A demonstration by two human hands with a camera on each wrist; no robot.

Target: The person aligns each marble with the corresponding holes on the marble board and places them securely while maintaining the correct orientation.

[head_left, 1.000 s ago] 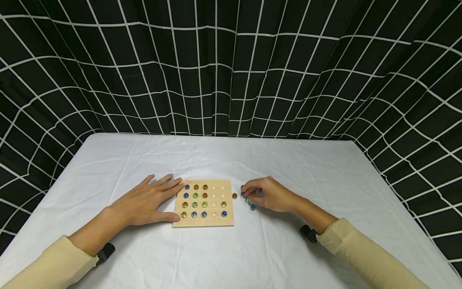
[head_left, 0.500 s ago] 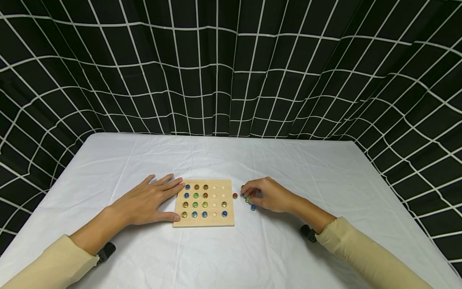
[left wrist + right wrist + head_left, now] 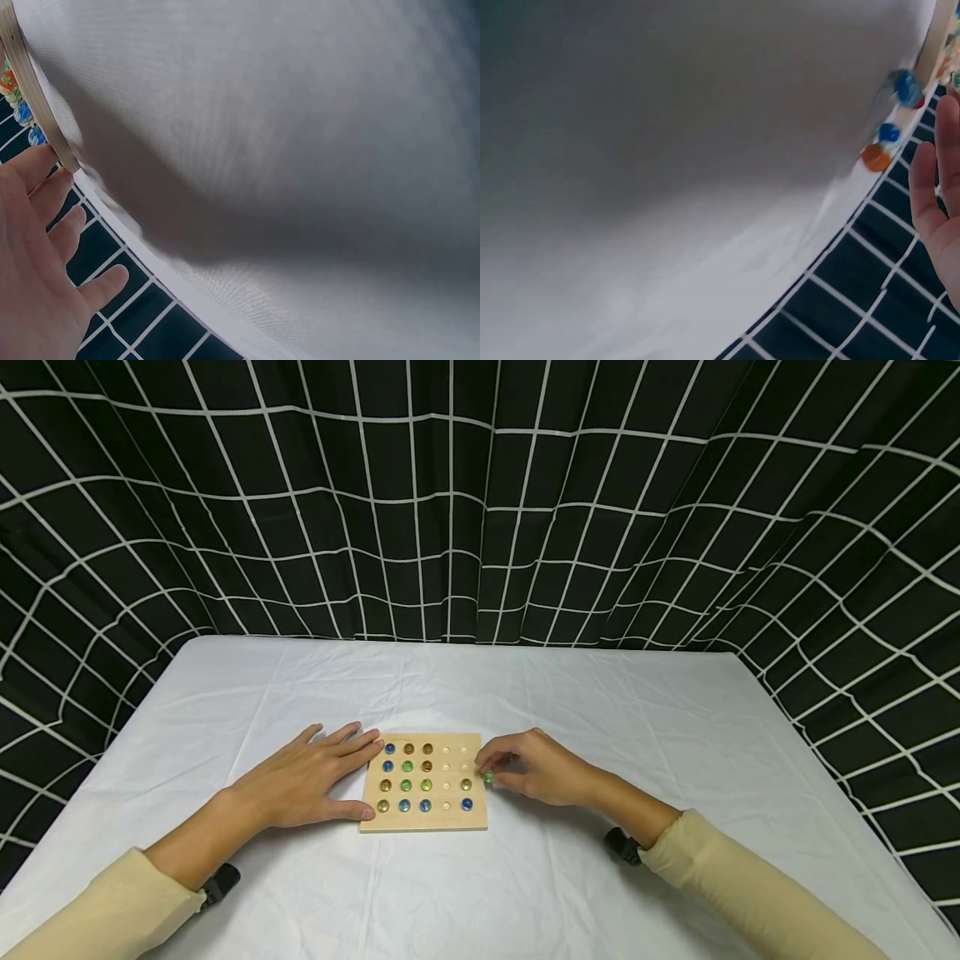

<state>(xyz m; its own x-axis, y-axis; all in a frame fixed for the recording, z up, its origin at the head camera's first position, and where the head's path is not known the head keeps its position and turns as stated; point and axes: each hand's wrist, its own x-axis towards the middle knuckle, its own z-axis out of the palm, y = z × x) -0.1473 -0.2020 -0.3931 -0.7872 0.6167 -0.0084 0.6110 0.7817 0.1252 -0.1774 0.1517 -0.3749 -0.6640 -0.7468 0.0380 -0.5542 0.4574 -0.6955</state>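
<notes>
A light wooden board (image 3: 427, 822) lies on the table, with rows of coloured glass marbles in its hollows. Hollows in the right part of the board hold nothing. My left hand (image 3: 300, 781) rests along the board's left edge, fingers spread and thumb at the near corner. At the board's right edge my right hand (image 3: 536, 767) pinches a green marble (image 3: 489, 777) between thumb and fingers. In the right wrist view, two blue marbles (image 3: 909, 88), an orange marble (image 3: 876, 157) and part of a red one lie beside the board; the head view hides them behind the hand.
White cloth (image 3: 600, 702) with light creases covers the table. A black curtain with a white grid (image 3: 480, 527) hangs behind and at both sides. Black wrist cameras (image 3: 219, 885) sit at the cuffs.
My right hand has moved left from the loose marbles to the board's right edge, and the green marble has come with it. The left hand and the board stay put.
</notes>
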